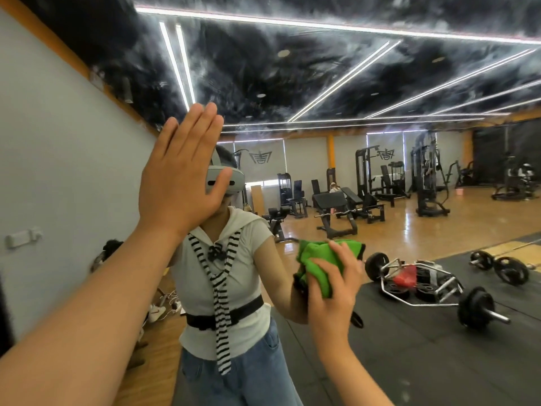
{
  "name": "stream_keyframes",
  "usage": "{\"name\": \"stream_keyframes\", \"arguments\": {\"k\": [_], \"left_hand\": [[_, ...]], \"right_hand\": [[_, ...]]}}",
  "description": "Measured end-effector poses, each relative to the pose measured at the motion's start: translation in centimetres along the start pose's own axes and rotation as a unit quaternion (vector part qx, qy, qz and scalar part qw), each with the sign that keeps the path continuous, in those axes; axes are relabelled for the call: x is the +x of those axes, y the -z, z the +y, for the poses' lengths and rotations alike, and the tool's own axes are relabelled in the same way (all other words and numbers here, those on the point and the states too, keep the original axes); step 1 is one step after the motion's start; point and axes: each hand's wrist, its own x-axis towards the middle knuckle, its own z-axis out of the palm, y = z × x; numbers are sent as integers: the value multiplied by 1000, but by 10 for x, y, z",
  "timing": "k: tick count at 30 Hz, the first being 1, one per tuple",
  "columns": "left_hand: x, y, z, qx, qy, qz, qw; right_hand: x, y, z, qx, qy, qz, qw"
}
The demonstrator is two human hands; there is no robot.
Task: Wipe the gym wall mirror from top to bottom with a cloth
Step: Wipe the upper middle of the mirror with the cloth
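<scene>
My right grip (333,285) is clamped on the green cloth (317,254), fingers curled round its bunched folds. It holds the cloth against the mirror (380,171) at chest height of my reflection. Up and left of it, my left grip (178,183) is spread flat at the glass, fingers straight and together, arm raised. Right of the cloth the glass shows a loaded trap bar (424,288) on black mats, with benches (336,209) beyond on wood floor. A gray wall (58,142) runs left of the flat palm.

Left hand (178,183) flat against mirror (380,92) upper left, right hand (333,285) holding cloth (317,257) lower right
</scene>
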Motion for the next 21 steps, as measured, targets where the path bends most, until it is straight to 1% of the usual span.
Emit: {"name": "stream_keyframes", "arguments": {"k": [3, 4, 5, 6, 8, 9, 10, 13, 15, 16, 18, 21], "left_hand": [[1, 0, 1, -7, -3, 3, 1000], [1, 0, 1, -8, -3, 1, 1000], [1, 0, 1, -7, -3, 0, 1000], [0, 0, 1, -5, -2, -1, 1000], [0, -1, 1, -2, 1, 2, 1000], [0, -1, 1, -3, 0, 3, 1000], [0, 0, 1, -5, -1, 3, 1000], [1, 1, 1, -1, -5, -1, 1000], [0, 1, 1, 2, -6, -5, 1000], [0, 1, 1, 2, -5, -6, 1000], [0, 2, 1, 6, -2, -8, 1000], [1, 4, 1, 7, -3, -9, 1000]], "right_hand": [[6, 11, 15, -32, 108, -81, 990], [15, 18, 25, -50, 135, -89, 985], [24, 25, 33, -60, 135, -79, 986], [32, 29, 36, -56, 101, -51, 992], [36, 23, 27, -26, 4, 27, 999], [32, 14, 16, -21, -20, 44, 999], [24, 2, 5, -22, -12, 36, 999], [6, -11, -6, -30, 126, -63, 990], [19, 2, 11, -55, 176, -92, 978], [26, 11, 21, -64, 171, -90, 979], [35, 25, 32, -52, 110, -64, 991], [27, 19, 23, -14, 25, -4, 1000]]}}
